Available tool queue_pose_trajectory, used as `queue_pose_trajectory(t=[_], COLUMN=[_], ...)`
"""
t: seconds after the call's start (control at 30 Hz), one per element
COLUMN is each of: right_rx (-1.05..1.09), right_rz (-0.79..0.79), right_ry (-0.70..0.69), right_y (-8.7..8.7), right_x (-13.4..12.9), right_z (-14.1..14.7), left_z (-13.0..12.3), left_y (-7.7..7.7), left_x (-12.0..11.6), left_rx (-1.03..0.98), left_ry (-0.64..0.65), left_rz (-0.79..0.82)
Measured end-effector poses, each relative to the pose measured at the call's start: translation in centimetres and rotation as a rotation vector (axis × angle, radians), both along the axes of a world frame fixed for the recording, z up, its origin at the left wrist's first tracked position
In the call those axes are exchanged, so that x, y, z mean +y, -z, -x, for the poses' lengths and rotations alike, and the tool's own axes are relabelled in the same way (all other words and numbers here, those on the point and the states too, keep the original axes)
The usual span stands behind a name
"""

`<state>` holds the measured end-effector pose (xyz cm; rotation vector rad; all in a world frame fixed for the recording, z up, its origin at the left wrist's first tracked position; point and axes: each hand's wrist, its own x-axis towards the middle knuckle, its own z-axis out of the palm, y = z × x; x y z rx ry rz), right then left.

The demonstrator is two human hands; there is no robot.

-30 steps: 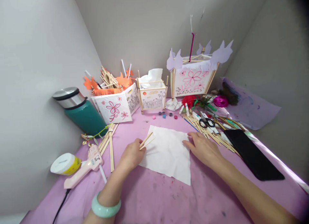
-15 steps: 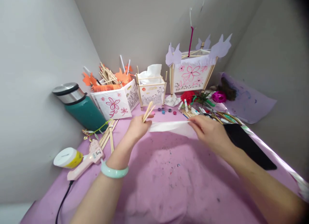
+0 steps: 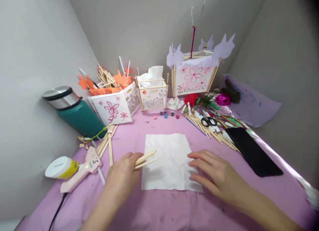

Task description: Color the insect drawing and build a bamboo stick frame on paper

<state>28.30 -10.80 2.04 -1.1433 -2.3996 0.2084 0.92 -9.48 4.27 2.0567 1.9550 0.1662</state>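
A roughly square sheet of white paper (image 3: 168,163) lies on the purple cloth in front of me, slightly creased. At its left edge my left hand (image 3: 126,173) is closed around a few thin wooden sticks (image 3: 148,157), whose ends stick out over the paper. My right hand (image 3: 216,173) rests by the sheet's right edge, fingers spread, fingertips at or just over the paper. Nothing is gripped in it.
A pink glue gun (image 3: 81,174), a white-and-yellow tub (image 3: 61,167) and a teal bottle (image 3: 81,116) are at left. Decorated paper lanterns (image 3: 153,96) stand at the back. Loose sticks (image 3: 214,133), scissors (image 3: 208,121) and a black phone (image 3: 254,153) lie at right.
The white paper was held up between both hands and now lies flat on the cloth, nearer to me. My right hand has let it go; the left still holds the sticks.
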Motion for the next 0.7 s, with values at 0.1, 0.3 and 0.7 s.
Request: queue_pose_trajectory(t=[0.1, 0.3, 0.7], right_rx=[0.044, -0.223, -0.263], right_rz=[-0.032, 0.127, 0.142], right_ry=[0.048, 0.191, 0.203], right_y=[0.8, 6.0, 5.4], right_x=[0.3, 1.3, 5.7], right_z=[3.0, 2.6, 3.5], left_z=[-1.5, -2.4, -2.5], left_y=[0.4, 3.1, 3.6], left_x=[0.6, 1.5, 5.7], left_rx=[-0.007, 0.354, 0.352], left_ry=[0.173, 0.280, 0.354], left_rz=[-0.104, 0.044, -0.035])
